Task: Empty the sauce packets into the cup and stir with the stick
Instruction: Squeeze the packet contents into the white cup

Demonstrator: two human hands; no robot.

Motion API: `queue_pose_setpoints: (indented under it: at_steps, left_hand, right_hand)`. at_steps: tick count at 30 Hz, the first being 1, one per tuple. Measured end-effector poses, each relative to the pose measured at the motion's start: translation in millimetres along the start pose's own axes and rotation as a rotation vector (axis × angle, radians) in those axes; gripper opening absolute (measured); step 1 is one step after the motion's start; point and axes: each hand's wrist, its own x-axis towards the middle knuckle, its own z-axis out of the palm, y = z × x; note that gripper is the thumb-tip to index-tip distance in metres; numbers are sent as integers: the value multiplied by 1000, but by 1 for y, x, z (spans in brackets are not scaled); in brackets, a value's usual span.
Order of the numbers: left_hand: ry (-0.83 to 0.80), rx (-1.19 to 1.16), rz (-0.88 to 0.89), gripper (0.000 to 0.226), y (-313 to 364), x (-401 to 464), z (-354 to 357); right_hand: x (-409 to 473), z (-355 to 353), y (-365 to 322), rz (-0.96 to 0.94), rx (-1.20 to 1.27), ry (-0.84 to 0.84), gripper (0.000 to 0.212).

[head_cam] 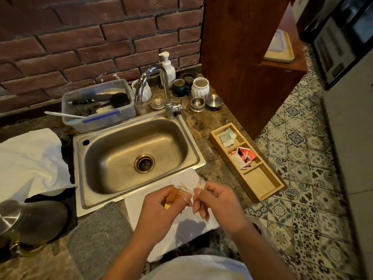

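Dim warm light, glare on the faucet (pixel 159 85) (edges bowed, corners soft and blurred).

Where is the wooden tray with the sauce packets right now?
In the head view, the wooden tray lies on the stone counter right of the sink, near the counter's edge, beyond the right hand.

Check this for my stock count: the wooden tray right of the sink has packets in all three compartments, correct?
Not quite. The head view shows the wooden tray right of the sink with packets in two compartments only; the nearest one holds none.
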Motion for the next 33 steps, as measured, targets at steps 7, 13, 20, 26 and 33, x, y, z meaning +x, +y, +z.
queue_pose_setpoints:
  at_steps: [7, 13, 20, 26, 33]
  left_hand:
    - [133, -60, -40, 16, 12, 13, -7]
    - [143, -126, -106, 18, 7, 9, 15]
    - [144, -161, -206, 25, -3, 3, 38]
    - [161, -202, -280, 29, -2, 8, 46]
    - [157, -190, -288, 29, 3, 15, 54]
  right_hand:
    - [8, -55, 6, 101, -17, 120, 26]
    - [28, -100, 50, 298, -96, 237, 33]
    - [34, -119, 109, 537, -133, 254, 28]
    - [42, -128, 124, 576, -192, 280, 27]
    - [59, -140, 135, 581, -358, 290, 30]
